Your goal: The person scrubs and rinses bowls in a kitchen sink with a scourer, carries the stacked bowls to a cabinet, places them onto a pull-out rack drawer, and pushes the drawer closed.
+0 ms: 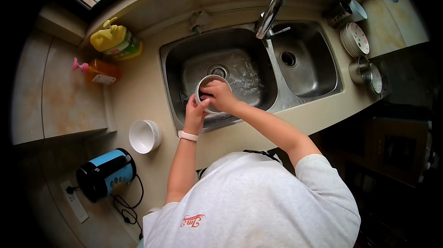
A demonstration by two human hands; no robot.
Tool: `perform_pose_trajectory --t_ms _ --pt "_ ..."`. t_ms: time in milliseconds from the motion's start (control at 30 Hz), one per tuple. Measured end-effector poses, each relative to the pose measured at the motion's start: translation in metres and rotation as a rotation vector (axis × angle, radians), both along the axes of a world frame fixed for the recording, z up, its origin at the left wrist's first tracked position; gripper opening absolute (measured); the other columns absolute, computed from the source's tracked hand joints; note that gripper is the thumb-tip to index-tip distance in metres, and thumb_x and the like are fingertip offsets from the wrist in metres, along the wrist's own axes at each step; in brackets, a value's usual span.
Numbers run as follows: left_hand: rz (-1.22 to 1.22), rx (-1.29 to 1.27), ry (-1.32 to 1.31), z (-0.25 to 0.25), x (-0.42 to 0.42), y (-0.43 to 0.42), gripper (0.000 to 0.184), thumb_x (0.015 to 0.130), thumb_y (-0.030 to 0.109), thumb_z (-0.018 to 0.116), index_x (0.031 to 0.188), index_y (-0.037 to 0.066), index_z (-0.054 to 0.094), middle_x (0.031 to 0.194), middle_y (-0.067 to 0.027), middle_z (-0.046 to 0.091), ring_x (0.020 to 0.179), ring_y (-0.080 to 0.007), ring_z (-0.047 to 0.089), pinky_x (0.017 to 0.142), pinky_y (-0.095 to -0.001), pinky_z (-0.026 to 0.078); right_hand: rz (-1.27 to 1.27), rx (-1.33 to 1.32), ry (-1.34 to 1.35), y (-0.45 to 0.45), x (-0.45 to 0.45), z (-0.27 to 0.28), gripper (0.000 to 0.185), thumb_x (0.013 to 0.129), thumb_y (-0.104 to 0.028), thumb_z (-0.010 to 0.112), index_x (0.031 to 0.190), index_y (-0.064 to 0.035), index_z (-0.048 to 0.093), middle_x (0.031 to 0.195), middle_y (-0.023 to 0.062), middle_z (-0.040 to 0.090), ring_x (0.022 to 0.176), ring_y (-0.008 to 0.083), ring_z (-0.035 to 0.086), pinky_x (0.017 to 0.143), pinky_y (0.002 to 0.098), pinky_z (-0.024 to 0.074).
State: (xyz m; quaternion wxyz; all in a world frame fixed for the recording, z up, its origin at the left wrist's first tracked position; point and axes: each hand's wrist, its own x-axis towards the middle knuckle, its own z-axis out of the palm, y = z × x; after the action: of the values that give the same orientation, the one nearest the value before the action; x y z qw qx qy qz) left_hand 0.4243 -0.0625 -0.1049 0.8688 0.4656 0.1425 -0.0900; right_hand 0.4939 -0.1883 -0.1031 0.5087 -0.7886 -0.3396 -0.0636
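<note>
Over the near edge of the large sink basin (244, 68), a white bowl (199, 83) is tilted so that its inside shows. My left hand (195, 112) grips its near left rim, thumb on the inside and fingers around the outer wall. Inside the bowl, my right hand (220, 95) has its fingers curled against the inner wall. Something dark shows beneath those fingers, too hidden to name. Behind the bowl, the drain (218, 71) and wet patches show on the basin floor.
The chrome faucet (275, 5) rises behind the divider beside a smaller basin (307, 75). Yellow detergent (117, 41) and orange soap (102, 71) bottles stand left. Stacked white bowls (145, 136) and a blue-black appliance (107, 174) with a cord sit nearer. Plates (355, 39) stand right.
</note>
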Motion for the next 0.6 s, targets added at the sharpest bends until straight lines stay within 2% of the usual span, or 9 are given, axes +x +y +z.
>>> perform_pose_trajectory --t_ms 67,167,233,267,333,367,500,567,600 --pt "0.060 -0.010 0.013 0.013 0.003 -0.001 0.040 0.075 0.007 0.063 0.111 0.002 0.045 0.097 -0.0030 0.055 0.082 -0.0089 0.056 0.067 -0.0221 0.048 -0.092 -0.234 -0.263 -0.003 0.015 0.005 0.020 0.065 -0.011 0.064 0.083 -0.0025 0.065 0.084 0.0100 0.061 0.078 0.0282 0.058 0.066 0.0377 0.0485" --pt "0.059 0.165 -0.028 0.010 0.003 0.005 0.041 0.074 0.008 0.065 0.110 0.001 0.045 0.095 -0.0035 0.057 0.081 -0.0075 0.056 0.062 -0.0195 0.047 -0.200 -0.541 -0.136 0.001 0.005 0.010 0.021 0.064 -0.011 0.064 0.083 -0.0029 0.065 0.081 0.0116 0.062 0.077 0.0287 0.059 0.065 0.0382 0.0487" --pt "0.061 0.200 0.017 0.007 0.000 0.006 0.039 0.075 0.010 0.065 0.108 0.001 0.047 0.093 -0.0026 0.057 0.079 -0.0074 0.057 0.060 -0.0199 0.048 0.015 -0.710 0.366 -0.001 -0.005 0.018 0.018 0.064 -0.011 0.064 0.079 -0.0023 0.065 0.078 0.0134 0.063 0.076 0.0295 0.059 0.063 0.0389 0.0485" --pt "0.064 0.204 0.020 0.005 -0.004 0.008 0.039 0.075 0.010 0.065 0.108 0.001 0.047 0.093 -0.0026 0.057 0.079 -0.0074 0.057 0.060 -0.0199 0.048 0.019 -0.708 0.367 0.001 -0.012 0.016 0.018 0.064 -0.011 0.064 0.079 -0.0023 0.065 0.078 0.0134 0.063 0.076 0.0295 0.059 0.063 0.0389 0.0485" --pt "0.041 -0.072 0.093 0.007 -0.009 0.003 0.036 0.077 0.013 0.065 0.107 0.003 0.047 0.092 -0.0022 0.056 0.079 -0.0087 0.058 0.062 -0.0218 0.051 0.101 -0.114 0.277 0.002 -0.023 0.007 0.017 0.068 -0.010 0.061 0.082 -0.0032 0.066 0.076 0.0121 0.063 0.073 0.0283 0.059 0.063 0.0374 0.0480" --pt "0.021 -0.035 0.051 0.008 -0.012 -0.001 0.031 0.079 0.015 0.062 0.103 0.004 0.047 0.094 -0.0043 0.056 0.081 -0.0119 0.059 0.067 -0.0265 0.053 0.033 -0.063 0.073 0.002 -0.015 0.001 0.018 0.067 -0.009 0.063 0.083 -0.0027 0.066 0.076 0.0119 0.063 0.072 0.0281 0.059 0.065 0.0368 0.0476" --pt "0.094 -0.066 0.044 0.017 -0.010 -0.002 0.036 0.077 0.015 0.064 0.103 0.001 0.045 0.095 -0.0070 0.056 0.082 -0.0134 0.059 0.068 -0.0284 0.053 -0.091 -0.265 -0.287 0.003 0.004 0.015 0.020 0.063 -0.009 0.064 0.081 -0.0021 0.067 0.075 0.0116 0.061 0.071 0.0261 0.059 0.064 0.0368 0.0477" --pt "0.063 0.065 0.026 0.009 -0.005 0.003 0.036 0.078 0.013 0.062 0.106 0.000 0.044 0.096 -0.0078 0.056 0.085 -0.0148 0.059 0.071 -0.0295 0.053 -0.136 -0.826 0.037 0.001 -0.003 0.020 0.015 0.064 -0.013 0.065 0.076 -0.0031 0.068 0.071 0.0114 0.064 0.068 0.0260 0.061 0.062 0.0346 0.0485" --pt "0.028 0.196 0.022 0.004 -0.006 0.005 0.037 0.078 0.011 0.060 0.110 0.000 0.044 0.098 -0.0086 0.057 0.088 -0.0163 0.060 0.073 -0.0307 0.053 -0.130 -0.826 0.033 -0.003 -0.004 0.023 0.015 0.064 -0.013 0.065 0.076 -0.0031 0.068 0.071 0.0114 0.064 0.068 0.0260 0.061 0.062 0.0346 0.0485"
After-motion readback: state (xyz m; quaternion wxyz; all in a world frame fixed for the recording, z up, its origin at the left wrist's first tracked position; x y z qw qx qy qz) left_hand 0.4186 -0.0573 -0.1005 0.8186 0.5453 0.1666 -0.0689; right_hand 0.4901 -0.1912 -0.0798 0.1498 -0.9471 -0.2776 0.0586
